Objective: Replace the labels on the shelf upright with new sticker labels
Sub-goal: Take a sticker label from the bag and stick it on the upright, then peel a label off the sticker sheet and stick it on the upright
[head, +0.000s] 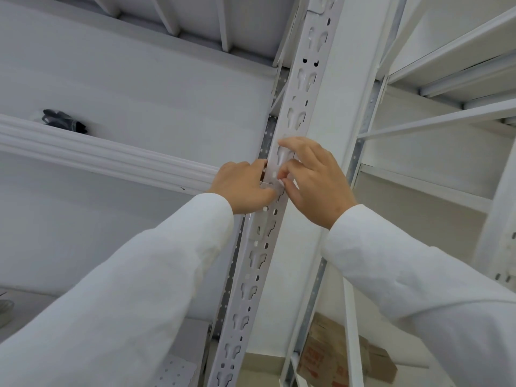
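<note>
Both hands meet on the white slotted upright (290, 118), sleeves (156, 263) covering the lower post. The left hand (245, 187) curls against its edge, pinching a small clear label (272, 186); the right hand (312, 177) pinches the same label. A dark bundle (63, 120) lies on the left shelf (97, 157), a cardboard box (335, 356) below. The label's print is unreadable.

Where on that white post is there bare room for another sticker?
The slotted white metal upright is bare above the hands and below them, down to the bottom edge. It is crowded where the left hand and right hand meet.
</note>
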Demonstrator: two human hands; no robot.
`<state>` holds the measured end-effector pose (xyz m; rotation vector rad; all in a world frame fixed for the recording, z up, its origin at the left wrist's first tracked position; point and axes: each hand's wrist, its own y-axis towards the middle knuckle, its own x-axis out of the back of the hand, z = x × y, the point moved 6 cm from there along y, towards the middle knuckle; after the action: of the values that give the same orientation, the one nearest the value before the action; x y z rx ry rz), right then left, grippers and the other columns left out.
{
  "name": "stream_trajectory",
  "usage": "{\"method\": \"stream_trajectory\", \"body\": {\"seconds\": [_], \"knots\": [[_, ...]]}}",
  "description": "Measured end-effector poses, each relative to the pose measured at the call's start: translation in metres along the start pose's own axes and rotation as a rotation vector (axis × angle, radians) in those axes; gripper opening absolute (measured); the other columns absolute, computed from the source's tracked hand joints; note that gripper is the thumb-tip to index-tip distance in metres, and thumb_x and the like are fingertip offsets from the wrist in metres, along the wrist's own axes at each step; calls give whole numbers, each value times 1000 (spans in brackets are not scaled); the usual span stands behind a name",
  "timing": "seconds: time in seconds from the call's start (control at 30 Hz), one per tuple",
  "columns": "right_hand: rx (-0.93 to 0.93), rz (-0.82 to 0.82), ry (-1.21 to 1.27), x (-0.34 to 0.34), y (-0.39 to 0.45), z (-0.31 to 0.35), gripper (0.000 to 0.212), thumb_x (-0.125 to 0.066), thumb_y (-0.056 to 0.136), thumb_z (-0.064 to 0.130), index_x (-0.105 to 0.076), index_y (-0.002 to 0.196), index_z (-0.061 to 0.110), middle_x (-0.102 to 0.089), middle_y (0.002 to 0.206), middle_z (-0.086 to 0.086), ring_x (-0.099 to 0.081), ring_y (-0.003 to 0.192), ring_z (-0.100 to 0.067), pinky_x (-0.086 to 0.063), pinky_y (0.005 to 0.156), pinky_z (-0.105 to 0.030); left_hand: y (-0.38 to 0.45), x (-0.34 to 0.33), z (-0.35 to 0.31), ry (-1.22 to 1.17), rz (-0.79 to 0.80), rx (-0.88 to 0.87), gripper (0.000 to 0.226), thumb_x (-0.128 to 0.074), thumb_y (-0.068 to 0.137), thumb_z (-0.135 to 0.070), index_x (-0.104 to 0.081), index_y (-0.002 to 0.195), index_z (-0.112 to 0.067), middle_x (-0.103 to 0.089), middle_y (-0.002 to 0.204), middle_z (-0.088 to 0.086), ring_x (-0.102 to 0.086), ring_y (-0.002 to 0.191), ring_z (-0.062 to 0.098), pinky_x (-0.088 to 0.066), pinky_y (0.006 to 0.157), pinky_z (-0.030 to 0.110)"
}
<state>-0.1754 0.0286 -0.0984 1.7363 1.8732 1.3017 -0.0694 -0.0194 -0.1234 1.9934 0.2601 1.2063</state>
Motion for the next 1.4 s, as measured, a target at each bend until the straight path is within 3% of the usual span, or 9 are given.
{"method": "stream_trajectory", "body": {"seconds": [0.33, 0.47, 0.57, 0.7, 0.8, 0.9, 1.03, 1.1, 1.4], "knots": [[-11, 76, 66, 0, -23, -6, 14, -51, 83, 20, -64, 81, 15, -61, 118, -6, -42, 113, -16, -36, 89, -30, 0, 0, 0, 6, 1, -15, 58, -33, 68, -48, -50, 116, -21, -64, 100, 5, -54, 92, 30, -34, 79, 34], [-219, -33, 237, 14, -27, -23, 12, -55, 84, 19, -64, 83, 13, -59, 107, -3, -48, 100, -15, -39, 81, -24, -1, -1, 1, 34, -4, -14, 32, -45, 80, -31, -50, 108, -18, -63, 91, 6, -52, 84, 30, -30, 74, 33], [-389, 18, 366, 12, -31, -34, 6, -59, 84, 17, -65, 84, 18, -55, 92, 8, -50, 87, -10, -40, 73, -18, -8, 1, -2, 83, -73, -48, 31, -48, 78, -26, -50, 107, -14, -60, 85, 6, -52, 83, 30, -34, 78, 33], [-339, 231, 412, -3, -35, -12, 8, -60, 83, 17, -67, 84, 22, -57, 79, 13, -51, 73, -3, -49, 72, -30, -49, -8, 9, 144, -348, -248, 60, -50, 73, -17, -46, 132, -10, -59, 129, 10, -46, 125, 28, -24, 108, 34], [-250, 380, 415, -12, -34, 21, 9, -59, 83, 20, -68, 85, 24, -57, 76, 15, -50, 71, -3, -48, 71, -32, -100, -37, 54, 270, -280, -327, 60, -43, 73, -18, -44, 133, -10, -46, 144, 9, -32, 135, 22, -23, 110, 35], [-195, 431, 438, -20, -28, 59, 12, -57, 83, 29, -68, 84, 25, -60, 76, 13, -53, 73, -6, -50, 70, -35, -171, -66, 139, 269, -93, -135, 57, -41, 72, -18, -47, 128, -11, -61, 130, 11, -41, 127, 21, -34, 99, 34], [-112, 491, 560, -55, -19, 121, 11, -58, 84, 23, -69, 85, 21, -64, 79, 8, -55, 74, -9, -49, 71, -36, -255, -61, 253, 99, -48, 560, 41, -47, 82, -13, -55, 122, -15, -68, 116, 10, -57, 112, 31, -43, 94, 43], [-76, 557, 613, -85, -20, 159, 11, -57, 85, 23, -68, 86, 20, -66, 84, 5, -58, 78, -13, -48, 72, -35, -268, -49, 279, 37, -106, 776, 32, -49, 87, -14, -57, 117, -16, -69, 112, 9, -59, 106, 34, -46, 91, 45], [-142, 877, 848, -238, -39, 322, 15, -56, 80, 14, -69, 87, 15, -71, 96, -7, -61, 91, -28, -45, 77, -32, -293, -49, 325, -12, -55, 889, 22, -48, 87, -21, -65, 102, -23, -68, 96, 5, -61, 98, 29, -42, 83, 33]]}}
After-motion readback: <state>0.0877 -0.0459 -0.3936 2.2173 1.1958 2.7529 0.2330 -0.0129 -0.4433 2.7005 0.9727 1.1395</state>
